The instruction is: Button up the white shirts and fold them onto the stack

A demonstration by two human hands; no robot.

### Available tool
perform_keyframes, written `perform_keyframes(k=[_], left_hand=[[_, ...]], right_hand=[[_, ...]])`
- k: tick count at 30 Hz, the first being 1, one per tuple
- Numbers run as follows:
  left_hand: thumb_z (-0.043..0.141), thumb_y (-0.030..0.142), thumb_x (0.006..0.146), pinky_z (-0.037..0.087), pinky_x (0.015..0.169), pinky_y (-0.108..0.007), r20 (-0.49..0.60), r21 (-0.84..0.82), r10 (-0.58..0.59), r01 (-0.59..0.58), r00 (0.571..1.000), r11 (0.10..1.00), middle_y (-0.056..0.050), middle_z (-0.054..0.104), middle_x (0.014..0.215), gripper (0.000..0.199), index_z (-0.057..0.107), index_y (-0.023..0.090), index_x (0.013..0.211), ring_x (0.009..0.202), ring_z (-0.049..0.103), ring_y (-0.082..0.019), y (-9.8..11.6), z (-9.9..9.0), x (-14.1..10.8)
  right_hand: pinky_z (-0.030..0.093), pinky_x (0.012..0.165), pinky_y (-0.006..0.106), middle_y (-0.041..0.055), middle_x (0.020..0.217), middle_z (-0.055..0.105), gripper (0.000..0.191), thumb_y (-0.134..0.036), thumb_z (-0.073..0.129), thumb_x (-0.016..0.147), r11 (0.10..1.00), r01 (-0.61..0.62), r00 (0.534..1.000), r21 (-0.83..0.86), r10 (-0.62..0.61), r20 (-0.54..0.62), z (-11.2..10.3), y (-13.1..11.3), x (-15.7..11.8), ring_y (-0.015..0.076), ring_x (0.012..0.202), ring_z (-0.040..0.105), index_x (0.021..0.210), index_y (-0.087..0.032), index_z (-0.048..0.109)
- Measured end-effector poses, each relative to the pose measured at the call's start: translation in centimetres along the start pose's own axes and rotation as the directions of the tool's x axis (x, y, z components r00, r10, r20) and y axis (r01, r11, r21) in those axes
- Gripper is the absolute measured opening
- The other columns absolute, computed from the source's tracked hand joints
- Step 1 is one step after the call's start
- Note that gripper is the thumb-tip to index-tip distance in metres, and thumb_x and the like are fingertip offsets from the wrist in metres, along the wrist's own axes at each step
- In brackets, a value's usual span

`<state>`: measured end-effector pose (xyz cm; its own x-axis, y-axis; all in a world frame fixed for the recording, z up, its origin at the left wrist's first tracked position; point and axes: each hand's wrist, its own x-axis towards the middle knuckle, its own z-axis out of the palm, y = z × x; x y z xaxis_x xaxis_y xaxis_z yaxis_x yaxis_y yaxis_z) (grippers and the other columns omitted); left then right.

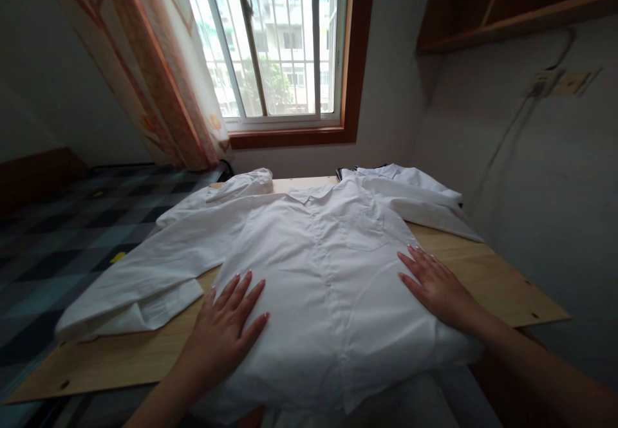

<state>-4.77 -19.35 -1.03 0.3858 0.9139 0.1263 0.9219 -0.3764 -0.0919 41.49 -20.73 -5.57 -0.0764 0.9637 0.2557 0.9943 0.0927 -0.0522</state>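
Note:
A white button-up shirt (304, 299) lies spread face up, its collar toward the window and its hem hanging over the near edge of a wooden board (125, 363). My left hand (226, 325) rests flat on the shirt's left side with fingers spread. On the opposite side, my right hand (434, 286) lies on the fabric near the shirt's edge, fingers stretched out. Neither hand grips anything. The left sleeve reaches out across the board toward the bed, and the right sleeve angles back to the right.
More white clothing lies at the board's far left (255, 180) and far right (410, 180). A checked bed (72, 241) stands at left. Behind are a curtain (164, 80) and a window (284, 55). A shelf (521, 22) and a socket with a cord (543, 83) are on the right wall.

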Motion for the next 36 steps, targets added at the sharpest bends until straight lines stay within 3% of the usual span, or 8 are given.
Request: perform_keyframes(k=[10, 12, 15, 18, 20, 27, 30, 36], left_hand=[[0.037, 0.058, 0.094, 0.030, 0.112, -0.062, -0.188, 0.049, 0.003, 0.006, 0.982, 0.999, -0.012, 0.049, 0.150, 0.058, 0.055, 0.030, 0.141, 0.139, 0.044, -0.035, 1.3, 0.9, -4.1], [0.037, 0.059, 0.094, 0.030, 0.113, -0.063, -0.215, 0.024, 0.004, 0.001, 0.977, 1.000, -0.015, 0.054, 0.144, 0.059, 0.060, 0.024, 0.136, 0.139, 0.043, -0.036, 2.5, 0.0, -2.2], [0.033, 0.051, 0.099, 0.032, 0.116, -0.053, -0.221, -0.063, 0.167, -0.185, 0.961, 0.981, -0.014, 0.045, 0.152, 0.059, 0.050, 0.016, 0.144, 0.144, 0.036, -0.031, 5.3, -1.2, 2.7], [0.033, 0.044, 0.101, 0.033, 0.118, -0.047, -0.132, -0.174, 0.311, -0.331, 0.941, 0.927, -0.013, 0.041, 0.155, 0.058, 0.043, 0.013, 0.148, 0.147, 0.032, -0.027, 8.3, -1.2, 7.4], [0.034, 0.042, 0.100, 0.029, 0.120, -0.048, -0.055, -0.214, 0.336, -0.340, 0.940, 0.916, -0.014, 0.037, 0.157, 0.059, 0.041, 0.011, 0.149, 0.147, 0.030, -0.027, 9.7, -0.7, 9.3], [0.040, 0.064, 0.094, 0.013, 0.120, -0.058, 0.045, -0.259, 0.264, -0.244, 0.964, 0.935, -0.009, 0.027, 0.162, 0.068, 0.036, 0.029, 0.153, 0.150, 0.021, -0.030, 8.8, -0.3, 10.4], [0.038, 0.068, 0.092, 0.010, 0.119, -0.062, 0.073, -0.260, 0.198, -0.173, 0.978, 0.950, -0.010, 0.025, 0.162, 0.074, 0.032, 0.028, 0.154, 0.151, 0.018, -0.032, 8.2, -0.4, 11.3], [0.036, 0.063, 0.094, 0.012, 0.114, -0.071, 0.076, -0.245, 0.018, 0.001, 0.997, 0.969, -0.010, 0.031, 0.161, 0.067, 0.039, 0.027, 0.151, 0.149, 0.020, -0.039, 8.3, 0.2, 15.1]], right_hand=[[0.032, 0.112, 0.061, 0.0184, 0.144, 0.053, 0.057, -0.054, 0.038, 0.095, 0.992, -0.034, 0.998, -0.121, 0.028, -0.057, -0.2, 0.6, -3.4, 0.0338, 0.139, 0.043, 0.136, -0.021, 0.059], [0.031, 0.115, 0.058, 0.0210, 0.144, 0.052, 0.058, -0.053, 0.041, 0.095, 0.994, 0.021, 0.997, -0.109, -0.030, -0.076, -1.0, -0.6, -2.1, 0.0344, 0.140, 0.042, 0.133, -0.014, 0.061], [0.029, 0.119, 0.049, 0.0167, 0.155, 0.039, 0.055, -0.044, 0.040, 0.099, 0.981, 0.193, 0.975, 0.002, -0.192, -0.112, -2.0, -4.5, 1.3, 0.0285, 0.146, 0.032, 0.142, -0.012, 0.052], [0.030, 0.120, 0.044, 0.0118, 0.155, 0.042, 0.051, -0.036, 0.037, 0.101, 0.916, 0.360, 0.933, 0.176, -0.358, -0.043, -1.8, -9.0, 4.8, 0.0224, 0.146, 0.033, 0.147, -0.016, 0.047], [0.028, 0.120, 0.045, 0.0120, 0.153, 0.044, 0.051, -0.034, 0.036, 0.101, 0.900, 0.365, 0.926, 0.238, -0.378, 0.010, -1.2, -11.0, 6.9, 0.0227, 0.146, 0.034, 0.147, -0.016, 0.047], [0.019, 0.120, 0.048, 0.0088, 0.160, 0.033, 0.055, -0.047, 0.035, 0.102, 0.955, 0.211, 0.953, 0.211, -0.249, 0.172, -0.1, -10.4, 13.0, 0.0265, 0.149, 0.025, 0.151, -0.022, 0.042], [0.017, 0.119, 0.048, 0.0089, 0.161, 0.031, 0.058, -0.050, 0.034, 0.101, 0.969, 0.182, 0.955, 0.170, -0.215, 0.204, -0.3, -10.2, 14.9, 0.0269, 0.149, 0.025, 0.152, -0.023, 0.039], [0.029, 0.109, 0.050, 0.0134, 0.142, 0.052, 0.048, -0.041, 0.047, 0.093, 0.982, 0.143, 0.965, 0.120, -0.166, 0.202, -1.6, -12.3, 18.1, 0.0325, 0.134, 0.041, 0.136, -0.026, 0.059]])
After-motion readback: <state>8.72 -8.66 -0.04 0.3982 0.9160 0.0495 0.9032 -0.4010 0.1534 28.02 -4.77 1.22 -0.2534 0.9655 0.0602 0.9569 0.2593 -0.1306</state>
